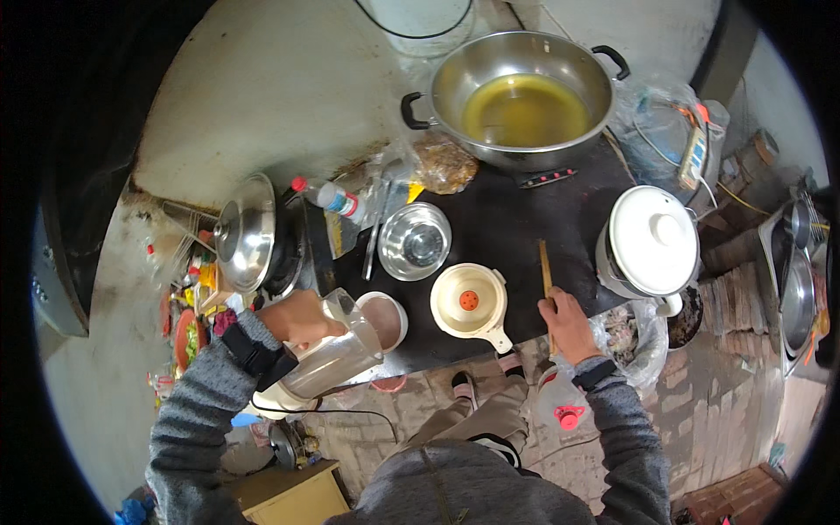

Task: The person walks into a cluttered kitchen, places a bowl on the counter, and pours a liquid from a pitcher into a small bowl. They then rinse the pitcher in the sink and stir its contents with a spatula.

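Observation:
My left hand [308, 321] grips the handle side of a clear blender jug [328, 367]. It slants, with its upper end beside a white cup [386, 321] holding a pinkish-brown liquid. Below the hand is a cream base [279, 401], partly hidden by my sleeve. My right hand [566, 325] is closed around a pair of wooden chopsticks [545, 262] at the table's front edge, their tips pointing away from me. Between my hands sits a cream handled container [453, 321] with an orange perforated disc [468, 300] inside. Behind the cup stands a shiny steel bowl [415, 241].
A large steel pot [518, 138] with yellowish liquid stands at the back of the dark table [505, 223]. A white lidded pot [650, 243] is at the right. A plastic bottle [338, 199] lies at the left. A red-capped jug [558, 400] stands on the floor near my right sleeve.

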`<state>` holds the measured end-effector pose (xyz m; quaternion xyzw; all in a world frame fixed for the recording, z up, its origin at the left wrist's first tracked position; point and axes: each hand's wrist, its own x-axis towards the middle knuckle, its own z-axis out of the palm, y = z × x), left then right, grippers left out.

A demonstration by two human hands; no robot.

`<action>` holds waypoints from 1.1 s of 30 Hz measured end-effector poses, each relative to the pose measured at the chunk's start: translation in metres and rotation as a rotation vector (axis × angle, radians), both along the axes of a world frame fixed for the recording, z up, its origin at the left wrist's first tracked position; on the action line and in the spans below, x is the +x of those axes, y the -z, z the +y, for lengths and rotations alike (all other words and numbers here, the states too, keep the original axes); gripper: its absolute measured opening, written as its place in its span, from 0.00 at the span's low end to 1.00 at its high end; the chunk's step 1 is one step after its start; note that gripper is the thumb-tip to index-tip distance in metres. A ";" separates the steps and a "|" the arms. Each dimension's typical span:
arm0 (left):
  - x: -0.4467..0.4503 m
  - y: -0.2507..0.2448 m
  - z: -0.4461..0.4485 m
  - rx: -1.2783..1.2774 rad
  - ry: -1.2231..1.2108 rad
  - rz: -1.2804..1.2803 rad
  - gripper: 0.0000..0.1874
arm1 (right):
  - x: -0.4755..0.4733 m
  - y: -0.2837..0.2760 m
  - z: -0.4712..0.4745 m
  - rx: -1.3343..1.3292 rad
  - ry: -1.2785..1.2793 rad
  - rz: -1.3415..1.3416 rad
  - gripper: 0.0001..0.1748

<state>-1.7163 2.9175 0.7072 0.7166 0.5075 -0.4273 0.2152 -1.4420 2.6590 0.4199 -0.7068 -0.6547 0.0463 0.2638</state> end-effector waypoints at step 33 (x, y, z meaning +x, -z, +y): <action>-0.155 0.049 -0.136 -0.406 -1.715 -1.556 0.14 | -0.216 -0.022 -0.041 -0.544 0.153 2.160 0.49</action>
